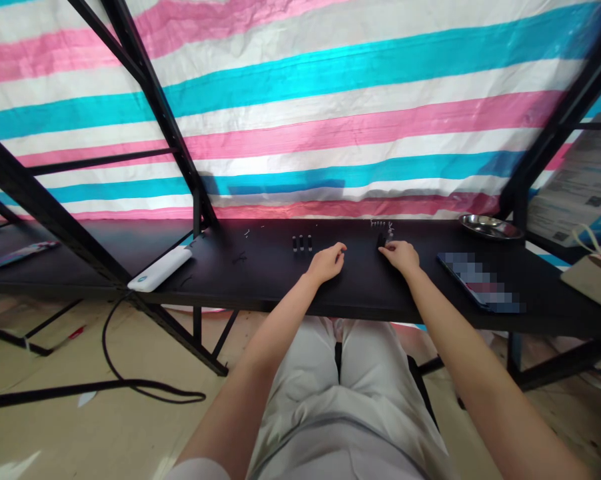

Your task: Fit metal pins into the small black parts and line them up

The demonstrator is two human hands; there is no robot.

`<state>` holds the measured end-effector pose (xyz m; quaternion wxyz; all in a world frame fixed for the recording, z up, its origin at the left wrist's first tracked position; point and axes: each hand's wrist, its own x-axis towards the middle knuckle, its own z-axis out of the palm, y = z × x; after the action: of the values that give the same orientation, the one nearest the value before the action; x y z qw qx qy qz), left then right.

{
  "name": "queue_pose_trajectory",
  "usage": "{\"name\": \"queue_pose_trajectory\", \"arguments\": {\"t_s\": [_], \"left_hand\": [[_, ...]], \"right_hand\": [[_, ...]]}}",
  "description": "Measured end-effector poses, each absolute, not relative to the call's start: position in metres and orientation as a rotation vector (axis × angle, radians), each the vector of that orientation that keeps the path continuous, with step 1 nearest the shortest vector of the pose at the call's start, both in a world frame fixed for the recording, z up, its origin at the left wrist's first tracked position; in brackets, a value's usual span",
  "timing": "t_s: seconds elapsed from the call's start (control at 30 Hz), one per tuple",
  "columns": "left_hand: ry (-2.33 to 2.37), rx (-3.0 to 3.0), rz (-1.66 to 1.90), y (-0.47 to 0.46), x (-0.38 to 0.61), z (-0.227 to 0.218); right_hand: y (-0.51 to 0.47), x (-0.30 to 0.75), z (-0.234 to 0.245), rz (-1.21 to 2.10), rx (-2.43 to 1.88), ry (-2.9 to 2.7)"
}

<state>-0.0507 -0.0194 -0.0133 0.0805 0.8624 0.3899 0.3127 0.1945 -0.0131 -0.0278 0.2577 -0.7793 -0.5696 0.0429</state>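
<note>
My right hand (403,258) is closed, with its fingertips pinched on a small black piece (381,239) toward the back of the black table. Right beside that piece is a small pale, clear-looking part (391,236). Nearer the middle, my left hand (325,264) hovers or rests over the tabletop with curled fingers; what it holds, if anything, is too small to make out. Three short black cylinders with lighter ends (302,243) stand in a row to the left of that hand. Behind my right hand, several tiny whitish parts (379,223) line the table's back edge.
On the black table (360,287), a shiny metal dish (490,227) sits at the back right, near a phone-like flat object (480,283). A white power-strip-like box (161,269) lies left by a black frame post. Thin black scraps (239,257) are scattered about. Striped sheeting (330,133) hangs behind.
</note>
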Motion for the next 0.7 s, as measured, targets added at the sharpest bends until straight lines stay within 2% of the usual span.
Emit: {"name": "queue_pose_trajectory", "arguments": {"t_s": [0.27, 0.7], "left_hand": [[1.168, 2.596, 0.926, -0.0189, -0.0500, -0.0144], [1.146, 2.689, 0.825, -0.0207, -0.0466, -0.0148]], "right_hand": [[-0.0121, 0.1844, -0.0261, 0.014, -2.178, -1.631], [-0.0127, 0.1867, -0.0267, 0.069, -2.152, -1.608]]}}
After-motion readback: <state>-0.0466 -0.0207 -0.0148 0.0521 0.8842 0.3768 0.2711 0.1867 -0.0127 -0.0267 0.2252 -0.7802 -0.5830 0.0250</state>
